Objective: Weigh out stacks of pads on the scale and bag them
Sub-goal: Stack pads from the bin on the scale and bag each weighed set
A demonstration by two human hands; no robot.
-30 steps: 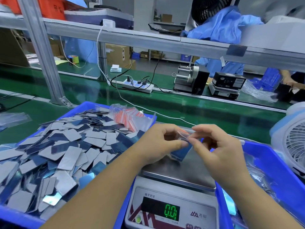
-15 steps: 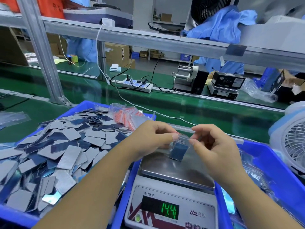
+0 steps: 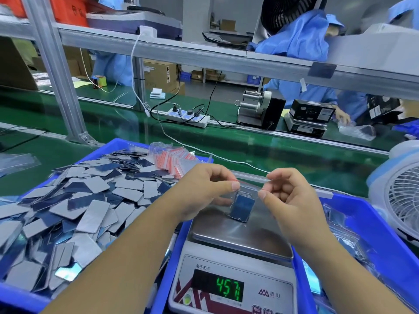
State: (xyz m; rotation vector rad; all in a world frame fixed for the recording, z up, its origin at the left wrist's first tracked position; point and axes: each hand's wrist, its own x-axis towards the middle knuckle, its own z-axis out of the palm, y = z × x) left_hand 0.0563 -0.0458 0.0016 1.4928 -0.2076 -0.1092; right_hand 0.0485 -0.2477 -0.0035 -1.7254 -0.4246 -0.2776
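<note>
A small clear zip bag (image 3: 243, 206) with a stack of blue pads inside stands on the steel pan of the scale (image 3: 240, 236). My left hand (image 3: 205, 191) pinches the bag's red-striped top edge at its left end. My right hand (image 3: 286, 196) pinches the same edge at its right end. The scale's green display (image 3: 227, 288) reads about 45.7. A heap of loose grey and blue pads (image 3: 74, 205) fills the blue bin (image 3: 13, 300) on the left. A bundle of empty red-striped bags (image 3: 172, 158) lies at that bin's far corner.
A second blue bin (image 3: 381, 236) with filled clear bags sits to the right of the scale. A white fan (image 3: 401, 198) stands at the far right. Beyond lies a green conveyor belt (image 3: 272, 150) with a power strip (image 3: 188, 116), cables and a label dispenser (image 3: 260, 109). People in blue coats work opposite.
The bagged stack came down from just above the pan onto it, and the display rose from 0.0 to about 45.7. Both hands slid apart along the bag's top edge.
</note>
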